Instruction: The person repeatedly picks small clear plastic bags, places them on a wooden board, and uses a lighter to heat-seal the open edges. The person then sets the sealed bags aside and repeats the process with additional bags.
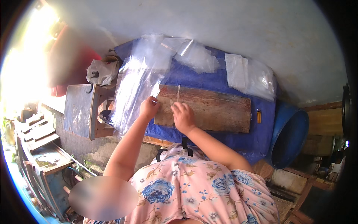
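Note:
A worn wooden board point(218, 112) lies on a table covered with blue plastic sheeting point(201, 79). Over the board's left end, my left hand point(150, 107) has its fingers bent at the edge of clear plastic sheets point(134, 86); whether it pinches one is not plain. My right hand point(183, 116) rests on the board with bent fingers, close to a thin clear strip point(178, 93) that crosses the board; its hold on any plastic is unclear. Clear plastic bags point(195, 57) lie beyond the board, and folded ones point(249, 74) at the back right. A yellow lighter point(258, 116) lies right of the board.
A wooden stool point(79, 110) stands left of the table, with a white plastic bag point(103, 71) behind it. At the table's right side is a blue plastic barrel point(289, 137). A grey wall point(223, 25) runs along the back.

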Demonstrator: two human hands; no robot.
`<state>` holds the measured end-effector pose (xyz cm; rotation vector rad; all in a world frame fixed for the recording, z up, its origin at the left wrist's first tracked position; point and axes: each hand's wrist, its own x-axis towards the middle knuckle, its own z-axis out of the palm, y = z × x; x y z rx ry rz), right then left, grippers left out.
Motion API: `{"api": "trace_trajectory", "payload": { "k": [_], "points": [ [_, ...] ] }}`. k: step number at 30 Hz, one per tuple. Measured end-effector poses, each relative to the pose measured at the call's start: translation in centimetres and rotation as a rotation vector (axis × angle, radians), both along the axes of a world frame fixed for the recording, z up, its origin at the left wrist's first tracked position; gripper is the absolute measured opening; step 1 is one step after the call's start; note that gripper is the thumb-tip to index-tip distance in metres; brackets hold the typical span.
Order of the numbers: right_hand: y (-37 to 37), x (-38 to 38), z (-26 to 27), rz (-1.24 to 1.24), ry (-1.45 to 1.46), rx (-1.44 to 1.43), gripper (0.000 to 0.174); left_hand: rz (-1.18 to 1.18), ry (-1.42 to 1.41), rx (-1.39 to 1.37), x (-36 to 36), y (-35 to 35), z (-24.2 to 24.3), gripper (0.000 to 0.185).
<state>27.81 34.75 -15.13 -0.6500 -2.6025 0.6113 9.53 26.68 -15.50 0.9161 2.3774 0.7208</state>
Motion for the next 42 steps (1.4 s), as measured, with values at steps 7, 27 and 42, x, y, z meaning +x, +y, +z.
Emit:
{"api": "trace_trajectory", "payload": {
  "k": [7, 27, 42],
  "points": [
    [-2.6, 1.4, 0.8, 0.139, -0.249, 0.115, 0.045, 0.043, 0.041, 0.039, 0.8, -0.5, 0.4, 0.030],
    [-2.3, 1.4, 0.7, 0.147, -0.258, 0.110, 0.048, 0.165, 0.088, 0.119, 1.1, -1.5, 0.1, 0.042],
    [-3.1, 8.1, 5.1, 0.142, -0.141, 0.085, 0.049, 0.638, 0.815, 0.183, -16.6, -14.6, 2.1, 0.037]
  ]
}}
